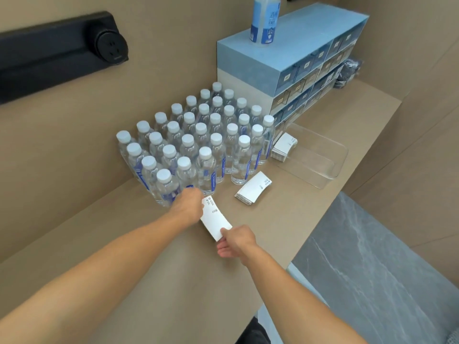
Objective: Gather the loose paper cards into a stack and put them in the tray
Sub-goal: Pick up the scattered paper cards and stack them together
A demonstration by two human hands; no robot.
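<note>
Both hands grip one card stack (215, 218) just in front of the bottles (198, 140): left hand (188, 206) closed on its far end, fingers hidden; right hand (236, 240) pinching the near end. Right of the bottles, the clear tray (320, 170) holds another stack (283, 146), its walls faint.

- Cards (215, 217) in front of the water bottles (198, 142): small black print, too small to read.
- Blue bottle (265, 19) behind the water bottles: white characters, illegible.
- Drawer labels (287, 76): unreadable.
</note>
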